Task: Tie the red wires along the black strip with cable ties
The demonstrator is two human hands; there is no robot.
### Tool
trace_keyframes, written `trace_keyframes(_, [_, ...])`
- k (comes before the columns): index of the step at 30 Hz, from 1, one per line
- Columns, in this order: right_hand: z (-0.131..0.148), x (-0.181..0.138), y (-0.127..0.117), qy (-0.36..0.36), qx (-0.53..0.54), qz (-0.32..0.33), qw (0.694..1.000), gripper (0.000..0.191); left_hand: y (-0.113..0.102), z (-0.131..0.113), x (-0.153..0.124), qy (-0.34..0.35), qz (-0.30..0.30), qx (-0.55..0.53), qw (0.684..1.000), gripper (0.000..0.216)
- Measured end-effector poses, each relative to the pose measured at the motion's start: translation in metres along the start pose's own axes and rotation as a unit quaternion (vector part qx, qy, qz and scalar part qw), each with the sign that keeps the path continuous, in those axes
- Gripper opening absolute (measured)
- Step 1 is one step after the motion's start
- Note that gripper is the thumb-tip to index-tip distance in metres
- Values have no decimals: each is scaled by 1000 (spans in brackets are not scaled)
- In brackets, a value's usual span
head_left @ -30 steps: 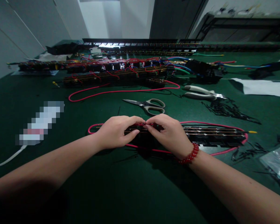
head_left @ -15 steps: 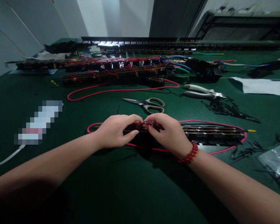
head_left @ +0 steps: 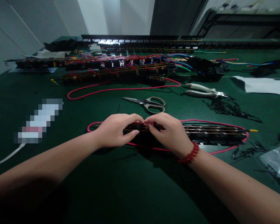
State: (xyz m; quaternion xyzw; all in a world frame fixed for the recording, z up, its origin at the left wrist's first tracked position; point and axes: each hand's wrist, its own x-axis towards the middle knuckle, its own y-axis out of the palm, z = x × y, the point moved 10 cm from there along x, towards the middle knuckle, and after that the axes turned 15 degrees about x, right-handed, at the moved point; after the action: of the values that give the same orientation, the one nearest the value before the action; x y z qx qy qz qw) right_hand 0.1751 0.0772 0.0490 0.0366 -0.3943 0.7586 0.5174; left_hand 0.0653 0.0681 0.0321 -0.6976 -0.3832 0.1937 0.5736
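Observation:
A long black assembly (head_left: 214, 137) with brass-coloured rods lies across the table in front of me. A red cable (head_left: 224, 152) loops around it. Over its middle my left hand (head_left: 118, 129) arches, forefinger bent forward to the red cable and thumb lower down, a gap between them. My right hand (head_left: 169, 132), with a red bead bracelet (head_left: 192, 154) at the wrist, pinches thumb and forefinger together right against the left fingertips. Whatever small thing the fingertips grip is too small to make out. Both hands cover part of the assembly.
Scissors (head_left: 151, 104) lie just beyond my hands, with cutters (head_left: 204, 91) to their right. Black strip scraps (head_left: 231, 109) and a clear plastic bag (head_left: 277, 161) are on the right. More wired assemblies (head_left: 121, 71) stretch across the back. At left sits a blurred white item (head_left: 40, 119) with a cord.
The right thumb has drawn slightly closer to its forefinger at the meeting point. The left hand holds almost the same pose. The whole view has shifted very slightly.

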Motion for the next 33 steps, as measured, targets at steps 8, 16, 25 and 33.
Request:
trace_keyframes(8, [-3, 0, 4, 12, -7, 15, 1000, 18, -1, -2, 0, 13, -4, 9, 1000, 30])
trace_keyframes(16, [-5, 1, 1, 22, -12, 5, 1000, 12, 1, -1, 0, 13, -1, -1, 1000, 29])
trace_keyframes(25, [-7, 0, 3, 30, -5, 15, 999, 11, 1, -2, 2, 4, -1, 18, 1000, 32])
trace_keyframes(33, [-8, 0, 4, 31, -8, 24, 999, 11, 5, -4, 1, 18, -7, 61, 998, 30])
